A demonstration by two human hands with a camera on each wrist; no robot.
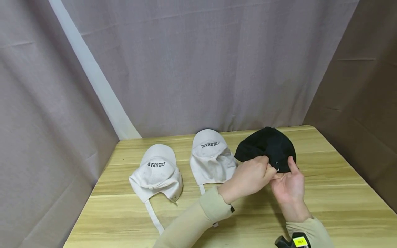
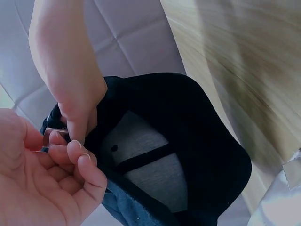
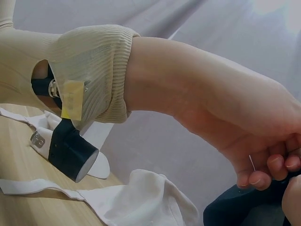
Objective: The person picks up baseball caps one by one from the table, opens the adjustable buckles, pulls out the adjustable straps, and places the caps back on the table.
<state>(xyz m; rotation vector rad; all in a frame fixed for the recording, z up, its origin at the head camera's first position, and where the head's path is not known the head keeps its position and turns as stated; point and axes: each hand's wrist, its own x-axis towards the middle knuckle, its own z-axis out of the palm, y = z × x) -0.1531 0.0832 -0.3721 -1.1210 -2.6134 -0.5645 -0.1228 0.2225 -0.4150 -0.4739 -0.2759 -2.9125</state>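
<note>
A black cap [image 1: 268,143] is held above the right part of the table, its crown facing the head view. The left hand [image 1: 249,175] has curled fingers and pinches the cap's back edge, where a small shiny metal buckle [image 2: 52,136] shows in the left wrist view. My right hand [image 1: 289,189] grips the same edge, thumb on the outside, with some of its fingers hidden. The left wrist view looks into the cap, onto a grey lining [image 2: 160,179] crossed by a dark band. How the strap runs through the buckle cannot be made out.
Two white caps lettered COLORADO lie on the wooden table [image 1: 335,196]: one at the left [image 1: 159,172], one in the middle [image 1: 211,165] beside the left hand. Their pale straps [image 1: 153,217] trail toward the front. Grey cloth [image 1: 192,69] hangs behind the table.
</note>
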